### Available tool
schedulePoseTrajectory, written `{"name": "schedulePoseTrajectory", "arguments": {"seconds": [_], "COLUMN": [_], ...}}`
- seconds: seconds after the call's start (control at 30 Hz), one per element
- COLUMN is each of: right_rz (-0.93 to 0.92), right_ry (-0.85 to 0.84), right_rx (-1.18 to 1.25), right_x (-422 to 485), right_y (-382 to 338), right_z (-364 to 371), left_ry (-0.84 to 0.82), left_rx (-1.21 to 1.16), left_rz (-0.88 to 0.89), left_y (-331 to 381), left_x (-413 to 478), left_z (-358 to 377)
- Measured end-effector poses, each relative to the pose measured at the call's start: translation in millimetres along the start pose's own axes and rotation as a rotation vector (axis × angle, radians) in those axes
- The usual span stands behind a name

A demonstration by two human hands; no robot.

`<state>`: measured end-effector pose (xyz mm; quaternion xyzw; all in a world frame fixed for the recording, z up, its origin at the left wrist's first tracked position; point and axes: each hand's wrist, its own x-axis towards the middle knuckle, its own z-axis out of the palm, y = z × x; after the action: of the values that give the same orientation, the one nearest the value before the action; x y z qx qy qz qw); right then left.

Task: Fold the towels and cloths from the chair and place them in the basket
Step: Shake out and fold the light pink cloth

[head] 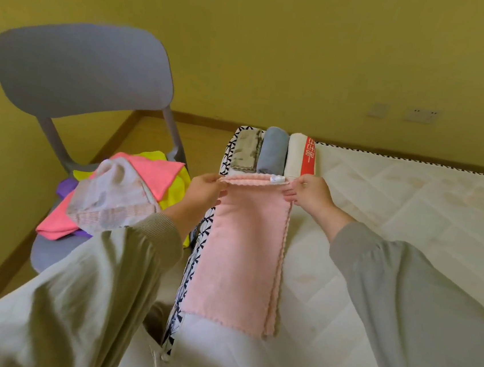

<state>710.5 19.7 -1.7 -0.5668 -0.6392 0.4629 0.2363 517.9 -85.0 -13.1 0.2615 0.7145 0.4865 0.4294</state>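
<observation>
A long pale pink towel (242, 252), folded into a narrow strip, lies along the left edge of the mattress (394, 229). My left hand (206, 188) pinches its far left corner and my right hand (308, 194) pinches its far right corner, beside a small white label. Just beyond the towel three rolled towels lie side by side: a grey mottled one (245, 151), a blue-grey one (274, 151) and a white one with a red band (300, 156). The grey chair (79, 73) on the left holds a heap of cloths (120, 194): whitish, hot pink, yellow and purple. No basket shows.
The mattress is white and quilted with a black-and-white patterned side. A yellow wall stands behind, with sockets (421, 115) at the right. A strip of wooden floor (156, 135) runs between the chair and the bed.
</observation>
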Motion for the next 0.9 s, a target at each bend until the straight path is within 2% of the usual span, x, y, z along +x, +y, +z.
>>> {"name": "schedulePoseTrajectory", "arguments": {"seconds": [0.17, 0.33, 0.43, 0.57, 0.7, 0.8, 0.9], "right_rz": [-0.074, 0.062, 0.133, 0.183, 0.294, 0.370, 0.389], "right_ry": [0.081, 0.140, 0.163, 0.167, 0.093, 0.033, 0.077], "right_rx": [-0.114, 0.223, 0.353, 0.364, 0.436, 0.395, 0.386], "right_x": [31.2, 36.0, 18.7, -14.2, -48.0, -69.1, -83.4], "right_y": [-6.3, -28.6, -12.5, 21.8, 65.9, 97.3, 111.8], "right_z": [0.5, -4.4, -2.3, 1.5, 11.2, 20.5, 27.6], "left_ry": [-0.138, -0.091, -0.019, 0.097, 0.077, 0.069, 0.068], "left_rx": [-0.164, -0.273, -0.283, -0.362, -0.380, -0.310, -0.251], "left_rz": [-0.035, -0.037, -0.074, -0.171, -0.263, -0.321, -0.310], "left_y": [17.3, 27.5, 2.5, -43.1, -81.5, -107.1, -118.1], "left_x": [24.1, 26.0, 12.3, -16.3, -45.9, -57.7, -66.4], "left_z": [-0.3, -1.0, -1.4, 0.9, 9.9, 11.7, 10.3]}}
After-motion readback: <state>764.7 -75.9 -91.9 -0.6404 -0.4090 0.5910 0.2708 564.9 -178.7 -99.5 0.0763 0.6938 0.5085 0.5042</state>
